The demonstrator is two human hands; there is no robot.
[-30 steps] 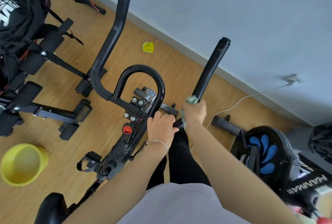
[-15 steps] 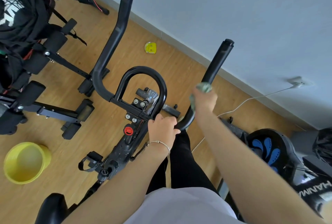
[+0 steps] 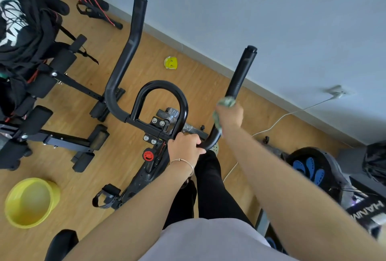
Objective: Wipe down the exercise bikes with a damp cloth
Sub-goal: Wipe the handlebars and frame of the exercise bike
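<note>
Indoors, exercise bike (image 3: pixel 146 174) and yellow basin (image 3: pixel 54 197) stand on wooden floor (image 3: pixel 208 93), wall (image 3: pixel 271 20) beyond

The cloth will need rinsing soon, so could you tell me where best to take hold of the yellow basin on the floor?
Take the yellow basin by its rim at two opposite sides, coming down from above: it stands upright and open-topped, its walls flare outward, and no handle shows.

Your wooden floor (image 3: pixel 208 85) carries the bike (image 3: pixel 144 175) at its middle, a black bench (image 3: pixel 69 141) to the left and a yellow basin (image 3: pixel 31 202) near left. A small yellow disc (image 3: pixel 170 62) and a white cable (image 3: pixel 277 119) lie near the wall edge.
</note>
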